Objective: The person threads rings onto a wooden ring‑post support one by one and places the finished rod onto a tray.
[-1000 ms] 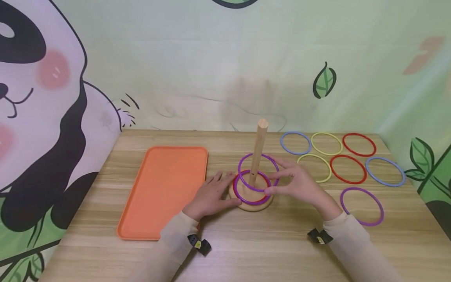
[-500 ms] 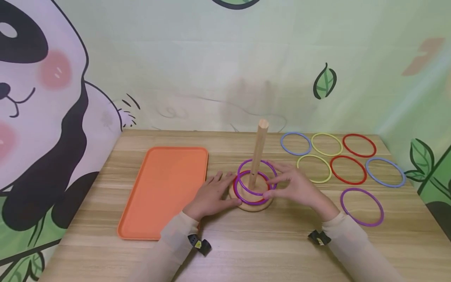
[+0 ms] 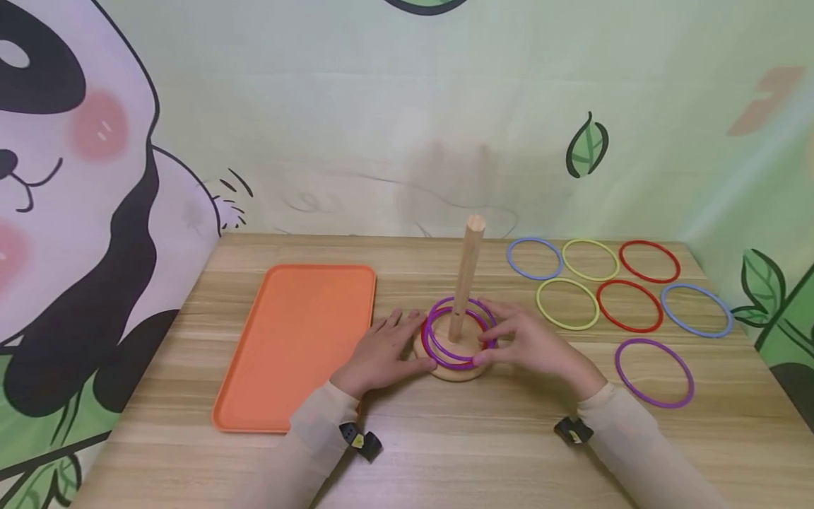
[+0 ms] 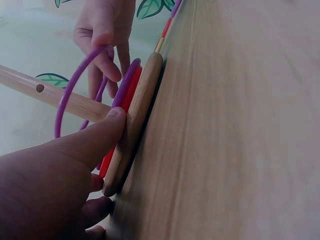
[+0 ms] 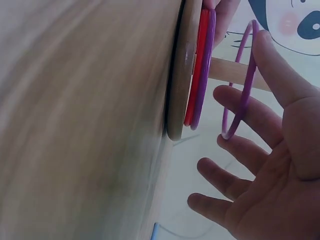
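Observation:
A wooden post (image 3: 467,272) stands upright on a round wooden base (image 3: 459,377). At its foot lie a red ring (image 5: 190,110) and, on top of it, a purple ring (image 5: 203,80). My right hand (image 3: 537,343) pinches a second purple ring (image 5: 246,97) by its right side, thumb near and fingers far. That ring encircles the post, tilted and just above the stacked pair in the wrist views. My left hand (image 3: 384,355) rests against the base's left side. Its thumb touches the lower purple ring and the base's edge in the left wrist view; its other fingers reach along the far side.
An orange tray (image 3: 305,339) lies left of the base. On the right lie two blue rings, two yellow rings, two red rings (image 3: 629,306) and a purple ring (image 3: 655,373), flat on the wooden table (image 3: 483,452). A printed cloth (image 3: 356,127) hangs behind.
My right hand has lowered the pinched purple ring down the post and slightly leftward, closer to the rings on the base. The left hand has stayed in place.

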`<state>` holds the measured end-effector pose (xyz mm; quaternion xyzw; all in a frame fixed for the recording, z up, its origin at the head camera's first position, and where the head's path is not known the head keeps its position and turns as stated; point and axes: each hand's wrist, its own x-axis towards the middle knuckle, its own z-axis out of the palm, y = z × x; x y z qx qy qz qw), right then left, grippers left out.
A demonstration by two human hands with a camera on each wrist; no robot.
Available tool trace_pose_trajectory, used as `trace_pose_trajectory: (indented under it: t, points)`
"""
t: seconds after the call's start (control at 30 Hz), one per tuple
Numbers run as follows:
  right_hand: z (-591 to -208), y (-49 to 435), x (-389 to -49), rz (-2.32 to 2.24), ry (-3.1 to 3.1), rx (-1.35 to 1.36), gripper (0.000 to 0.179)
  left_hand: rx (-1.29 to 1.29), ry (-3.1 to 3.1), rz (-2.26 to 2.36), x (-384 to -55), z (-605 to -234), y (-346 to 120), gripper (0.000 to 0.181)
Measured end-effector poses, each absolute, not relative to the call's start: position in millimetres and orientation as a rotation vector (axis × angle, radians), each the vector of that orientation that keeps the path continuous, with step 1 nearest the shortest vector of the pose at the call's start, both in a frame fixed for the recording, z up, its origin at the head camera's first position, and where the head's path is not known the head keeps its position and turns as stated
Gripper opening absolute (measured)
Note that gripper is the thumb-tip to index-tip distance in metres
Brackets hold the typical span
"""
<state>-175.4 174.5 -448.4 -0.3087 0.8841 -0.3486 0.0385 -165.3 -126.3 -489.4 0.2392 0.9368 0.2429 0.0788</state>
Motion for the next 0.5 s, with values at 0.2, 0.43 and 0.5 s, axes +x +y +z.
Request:
trace_pose_trajectory:
  t: [0.2, 0.43, 0.5]
  points:
    - [-451.2, 173.9, -178.4, -1.043, 2.666, -0.952, 0.034, 0.714, 2.808, 0.723, -165.3, -489.1, -126.0, 0.091]
    - [-454.8, 173.3, -180.0, -1.037, 2.639, -0.901, 0.041, 0.708, 2.802, 0.730, -164.9, -489.1, -125.9, 0.091]
    - [-455.9, 172.7, -179.9, -1.049, 2.623, -0.900, 0.045, 0.705, 2.798, 0.733, -164.7, -488.9, -126.0, 0.092]
